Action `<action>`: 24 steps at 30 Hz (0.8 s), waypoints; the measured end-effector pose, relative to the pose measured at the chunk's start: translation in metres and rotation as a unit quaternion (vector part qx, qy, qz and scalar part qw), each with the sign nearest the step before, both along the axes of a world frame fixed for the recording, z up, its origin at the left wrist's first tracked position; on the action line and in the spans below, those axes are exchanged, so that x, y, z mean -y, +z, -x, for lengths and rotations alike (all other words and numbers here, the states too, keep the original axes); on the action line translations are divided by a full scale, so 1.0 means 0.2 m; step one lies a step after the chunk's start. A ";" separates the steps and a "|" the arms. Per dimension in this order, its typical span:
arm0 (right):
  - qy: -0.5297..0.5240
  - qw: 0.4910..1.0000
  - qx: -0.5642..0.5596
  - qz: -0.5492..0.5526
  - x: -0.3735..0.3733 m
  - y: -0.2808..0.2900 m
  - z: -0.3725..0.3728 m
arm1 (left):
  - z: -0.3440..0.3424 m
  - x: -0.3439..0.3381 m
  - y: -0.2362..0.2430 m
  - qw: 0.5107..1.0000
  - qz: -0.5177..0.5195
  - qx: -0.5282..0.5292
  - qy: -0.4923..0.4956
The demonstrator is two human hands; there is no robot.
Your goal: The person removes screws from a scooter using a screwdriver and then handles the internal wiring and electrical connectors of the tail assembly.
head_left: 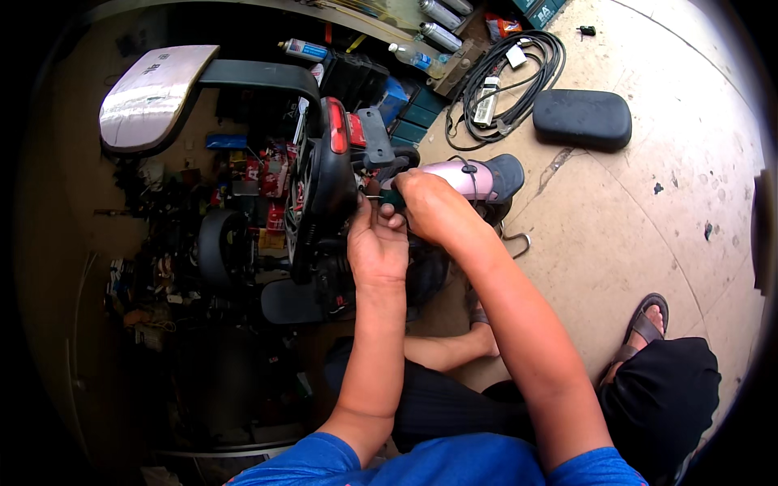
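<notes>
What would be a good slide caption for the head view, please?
Right hand holding a green-handled screwdriver toward a black panel with a red light, left hand close beside.

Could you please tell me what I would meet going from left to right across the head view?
Pale rounded panel, red light, left hand, right hand, rounded black pad.
</notes>
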State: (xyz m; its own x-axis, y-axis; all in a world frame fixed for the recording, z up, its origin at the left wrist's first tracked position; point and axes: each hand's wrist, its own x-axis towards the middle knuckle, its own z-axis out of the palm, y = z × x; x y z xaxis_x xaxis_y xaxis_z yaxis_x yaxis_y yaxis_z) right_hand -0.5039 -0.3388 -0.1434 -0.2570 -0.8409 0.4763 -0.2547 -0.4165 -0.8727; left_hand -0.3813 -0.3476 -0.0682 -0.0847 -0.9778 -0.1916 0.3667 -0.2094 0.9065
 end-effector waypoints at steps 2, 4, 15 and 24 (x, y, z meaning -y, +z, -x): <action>-0.023 0.999 0.026 -0.021 0.02 -0.01 0.00 | 0.02 -0.01 0.00 1.000 0.012 -0.003 0.012; -0.055 0.997 0.030 -0.036 0.03 -0.01 -0.02 | 0.05 -0.02 0.00 1.000 0.014 -0.001 0.027; -0.106 0.991 0.054 -0.059 0.00 0.00 -0.03 | 0.00 -0.01 -0.03 0.998 0.018 -0.051 -0.022; -0.141 0.981 0.108 -0.078 -0.07 0.00 0.07 | 0.08 -0.03 -0.05 0.990 0.025 -0.138 -0.025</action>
